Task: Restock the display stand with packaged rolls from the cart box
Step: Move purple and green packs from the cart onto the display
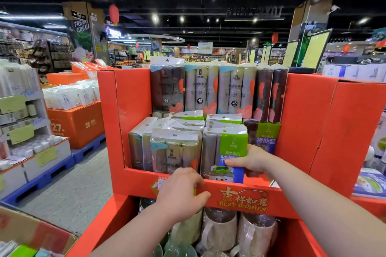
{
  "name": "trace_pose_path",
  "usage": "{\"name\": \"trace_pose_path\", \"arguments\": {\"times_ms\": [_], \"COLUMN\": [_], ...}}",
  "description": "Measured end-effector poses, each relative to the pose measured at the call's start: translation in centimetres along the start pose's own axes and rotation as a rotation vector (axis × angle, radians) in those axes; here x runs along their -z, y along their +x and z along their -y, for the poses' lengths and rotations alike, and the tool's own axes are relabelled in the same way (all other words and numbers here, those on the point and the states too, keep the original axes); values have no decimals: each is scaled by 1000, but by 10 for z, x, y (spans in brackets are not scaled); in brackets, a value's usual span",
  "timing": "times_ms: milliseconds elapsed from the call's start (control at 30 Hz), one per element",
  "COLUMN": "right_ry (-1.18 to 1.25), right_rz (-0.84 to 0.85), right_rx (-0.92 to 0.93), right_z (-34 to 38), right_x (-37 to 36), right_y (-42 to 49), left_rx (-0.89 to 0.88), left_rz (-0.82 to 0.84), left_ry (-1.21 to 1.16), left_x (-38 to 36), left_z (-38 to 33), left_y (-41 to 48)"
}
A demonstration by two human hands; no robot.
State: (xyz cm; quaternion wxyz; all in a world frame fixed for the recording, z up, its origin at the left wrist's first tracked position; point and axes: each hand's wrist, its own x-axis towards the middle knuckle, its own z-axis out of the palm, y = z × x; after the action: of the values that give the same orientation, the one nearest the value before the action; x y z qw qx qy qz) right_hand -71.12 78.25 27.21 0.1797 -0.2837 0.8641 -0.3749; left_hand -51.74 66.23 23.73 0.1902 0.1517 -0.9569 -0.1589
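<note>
The red cardboard display stand (129, 98) holds rows of packaged rolls: tall packs (200, 89) upright at the back, shorter ones (173, 150) in front. My right hand (252, 158) grips a green-and-blue pack of rolls (226, 144) by its right side, thumb across the front, standing it in the front row. My left hand (183, 190) curls over the stand's red front lip (242, 198), fingers against a beige pack behind it. A corner of the open cardboard cart box (35, 231), with packs inside, shows at the bottom left.
Under the lip, the lower tier holds wrapped beige mugs (221, 233) and green items. An aisle of grey floor (69, 183) runs on the left, past orange stacks on blue pallets (83, 123) and shelving. More red display board (344, 131) stands to the right.
</note>
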Motion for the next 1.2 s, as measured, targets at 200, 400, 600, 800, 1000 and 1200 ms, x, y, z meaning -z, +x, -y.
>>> {"name": "trace_pose_path", "arguments": {"times_ms": [200, 400, 600, 800, 1000, 1200], "right_ry": [7, 27, -188, -750, -930, -1014], "right_rz": [-87, -123, -284, -460, -62, 135], "right_rx": [-29, 17, 69, 520, 663, 595], "right_z": [-9, -12, -8, -21, -37, -43], "right_x": [-15, -19, -18, -31, -82, -121], "right_y": [-8, -20, -55, -103, -135, -175], "left_rx": [-5, -25, -14, 16, 103, 162], "left_rz": [18, 52, 74, 61, 214, 246], "left_ry": [26, 121, 267, 440, 588, 540], "left_x": [2, 4, 0, -11, -31, -28], "left_z": [-3, -8, -13, -15, -5, 2], "left_y": [-2, -7, -16, -53, -105, -166]}}
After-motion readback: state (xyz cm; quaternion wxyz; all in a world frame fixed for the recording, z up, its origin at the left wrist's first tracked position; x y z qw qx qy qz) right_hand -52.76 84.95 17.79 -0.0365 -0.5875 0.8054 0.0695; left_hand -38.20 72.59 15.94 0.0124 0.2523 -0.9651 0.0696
